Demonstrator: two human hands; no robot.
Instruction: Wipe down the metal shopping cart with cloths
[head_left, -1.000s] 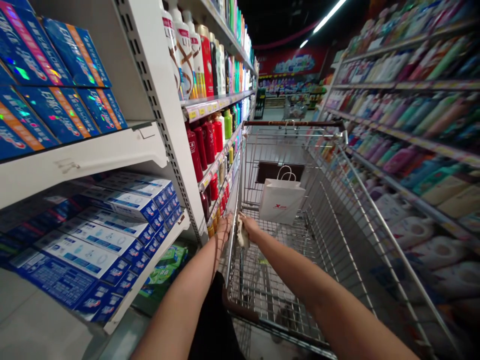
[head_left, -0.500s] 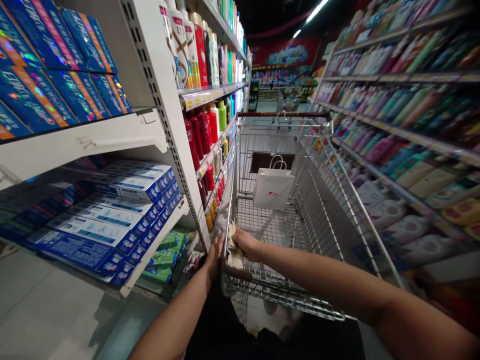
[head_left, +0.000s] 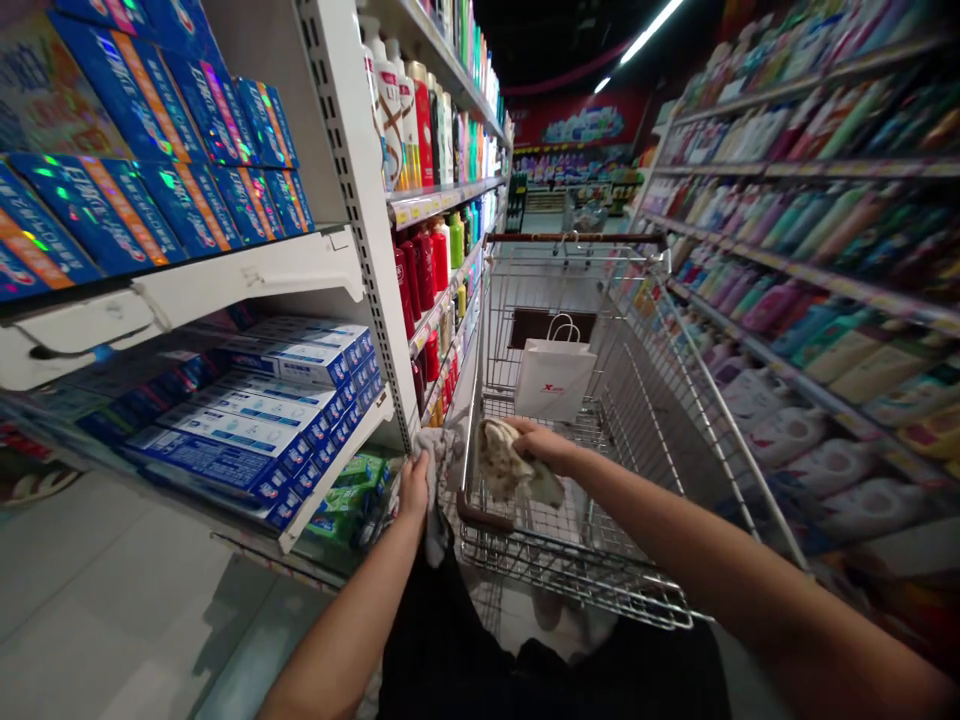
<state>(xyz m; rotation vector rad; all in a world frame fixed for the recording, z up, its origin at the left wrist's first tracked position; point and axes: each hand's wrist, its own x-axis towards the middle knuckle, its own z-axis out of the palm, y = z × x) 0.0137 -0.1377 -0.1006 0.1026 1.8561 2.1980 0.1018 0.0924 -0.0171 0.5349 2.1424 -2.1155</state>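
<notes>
Cloth (head_left: 504,462) bunched over the left side rail (head_left: 469,430) of the shopping cart (head_left: 600,590), folks: mottled beige on the inside, a grey length hanging outside, and we can't tell if that's one piece. Our left hand (head_left: 414,490) is closed around the grey part, just outside the rail. Our right hand (head_left: 536,443) lies over the beige fold inside the basket, fingers pressed together, gripping it. The brown cart handle (head_left: 480,512) sits right under the cloth. To our left, a strip of floor (head_left: 127,600) runs between the cart and the white shelf edge (head_left: 337,465) with its blue toothpaste boxes (head_left: 277,400), and the left hand is near that edge. Up the basket, a white paper bag (head_left: 555,380) hangs well ahead of both hands. To our right, the cart's wire wall runs close to shelves of bottles (head_left: 825,240).
</notes>
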